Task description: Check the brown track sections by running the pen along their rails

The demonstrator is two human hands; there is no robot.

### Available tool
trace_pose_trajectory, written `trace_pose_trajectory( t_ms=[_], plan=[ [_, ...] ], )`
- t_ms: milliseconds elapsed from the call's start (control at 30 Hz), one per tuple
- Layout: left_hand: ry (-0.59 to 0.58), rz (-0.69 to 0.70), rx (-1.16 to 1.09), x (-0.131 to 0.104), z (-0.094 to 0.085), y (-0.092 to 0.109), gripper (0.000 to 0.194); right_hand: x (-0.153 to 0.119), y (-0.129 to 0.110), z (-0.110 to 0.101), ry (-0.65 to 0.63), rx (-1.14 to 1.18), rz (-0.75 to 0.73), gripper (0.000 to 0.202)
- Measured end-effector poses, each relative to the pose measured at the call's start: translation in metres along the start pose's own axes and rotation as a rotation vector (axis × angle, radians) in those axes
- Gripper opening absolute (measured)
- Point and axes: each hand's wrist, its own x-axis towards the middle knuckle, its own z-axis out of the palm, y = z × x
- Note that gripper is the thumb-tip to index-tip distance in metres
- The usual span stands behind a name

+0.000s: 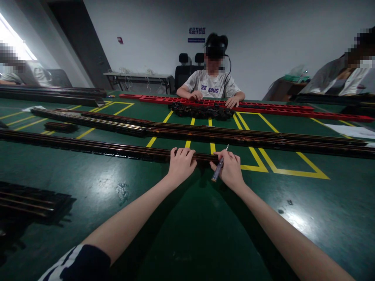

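Note:
A long black rail (129, 150) with shiny lengthwise strips lies across the green table, its right end in front of me. My left hand (181, 164) is closed over it near that end, fingers curled across the far side. My right hand (231, 169) holds a small screwdriver (217, 171), its handle slanting down toward me and its thin metal tip pointing up and away. The thumb and index finger of that hand are also at the rail's end; whether they press on it is hard to see.
More black rails (234, 136) lie beyond my hands, and a stack of dark rails (32, 201) sits at the left. Across the green table (187, 234), a person (215, 80) in a headset touches red ladder-like strips (272, 108) behind black parts (202, 111). Others sit at both sides.

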Motion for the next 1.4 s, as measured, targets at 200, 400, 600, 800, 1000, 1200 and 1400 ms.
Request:
trace_pose_trajectory(
  t_ms=[200, 400, 600, 800, 1000, 1200, 1400],
  plan=[
    [0.003, 0.034, -0.027, 0.0, -0.001, 0.001, 0.03, 0.0, -0.01, 0.0, 0.013, -0.076, 0.02, 0.016],
    [-0.027, 0.034, -0.045, 0.001, -0.004, 0.002, 0.038, -0.002, -0.01, 0.0, 0.077, -0.121, 0.073, 0.023],
    [-0.066, 0.019, -0.017, 0.001, -0.004, 0.002, 0.04, -0.001, 0.0, -0.001, 0.1, 0.016, 0.07, 0.03],
    [-0.046, 0.026, 0.012, 0.0, 0.0, 0.0, 0.037, 0.0, -0.008, 0.0, -0.005, -0.011, 0.058, 0.024],
    [-0.063, 0.017, -0.003, 0.001, 0.0, 0.0, 0.039, 0.0, -0.01, 0.001, 0.001, -0.024, 0.042, 0.021],
    [-0.06, -0.002, 0.001, 0.0, -0.002, 0.001, 0.04, -0.002, -0.009, 0.003, 0.076, -0.095, -0.01, 0.027],
    [-0.084, -0.026, 0.011, 0.0, -0.003, 0.001, 0.04, -0.004, -0.006, 0.001, 0.088, -0.064, -0.079, 0.026]
  ],
)
